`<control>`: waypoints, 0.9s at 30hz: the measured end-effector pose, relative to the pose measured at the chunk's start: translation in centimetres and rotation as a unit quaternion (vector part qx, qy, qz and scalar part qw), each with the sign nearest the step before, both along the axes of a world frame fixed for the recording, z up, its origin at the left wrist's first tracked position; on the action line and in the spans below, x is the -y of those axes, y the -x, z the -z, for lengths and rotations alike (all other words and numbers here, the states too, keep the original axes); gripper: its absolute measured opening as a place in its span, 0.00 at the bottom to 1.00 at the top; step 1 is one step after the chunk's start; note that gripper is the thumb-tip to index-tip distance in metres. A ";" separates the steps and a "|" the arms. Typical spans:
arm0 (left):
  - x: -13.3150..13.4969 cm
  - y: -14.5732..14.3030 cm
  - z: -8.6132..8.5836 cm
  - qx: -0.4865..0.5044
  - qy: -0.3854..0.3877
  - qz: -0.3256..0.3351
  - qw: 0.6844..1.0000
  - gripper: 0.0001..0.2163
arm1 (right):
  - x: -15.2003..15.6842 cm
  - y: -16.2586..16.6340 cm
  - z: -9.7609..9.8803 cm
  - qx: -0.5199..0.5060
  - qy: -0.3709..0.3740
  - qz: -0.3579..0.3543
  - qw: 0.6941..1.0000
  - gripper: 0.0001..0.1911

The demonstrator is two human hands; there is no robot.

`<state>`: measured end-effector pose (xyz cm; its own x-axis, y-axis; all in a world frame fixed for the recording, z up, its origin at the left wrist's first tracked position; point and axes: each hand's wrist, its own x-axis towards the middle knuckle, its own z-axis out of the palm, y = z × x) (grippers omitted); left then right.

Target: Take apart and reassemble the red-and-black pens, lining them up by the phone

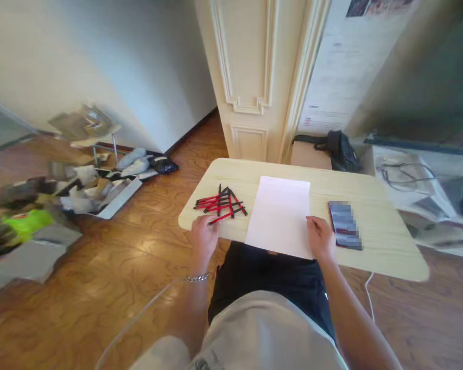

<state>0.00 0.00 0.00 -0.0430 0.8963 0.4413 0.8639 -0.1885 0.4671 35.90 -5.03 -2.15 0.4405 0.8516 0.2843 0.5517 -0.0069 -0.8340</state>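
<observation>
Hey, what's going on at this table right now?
A person sits at a small wooden table. Their left hand is at the near edge of a pile of red and black pens. Their right hand rests on the right edge of a white sheet of paper. A phone lies just right of that hand.
</observation>
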 end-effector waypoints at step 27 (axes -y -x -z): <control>-2.9 -0.6 -1.1 -0.139 0.049 0.055 0.988 0.09 | 0.1 0.3 -0.6 -0.017 -0.012 0.006 1.000 0.16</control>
<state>0.57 2.92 1.08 0.1679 0.9276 0.3336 0.9381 -0.2544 0.2353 35.63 -5.11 -1.58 0.4604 0.8393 0.2892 0.5230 0.0067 -0.8523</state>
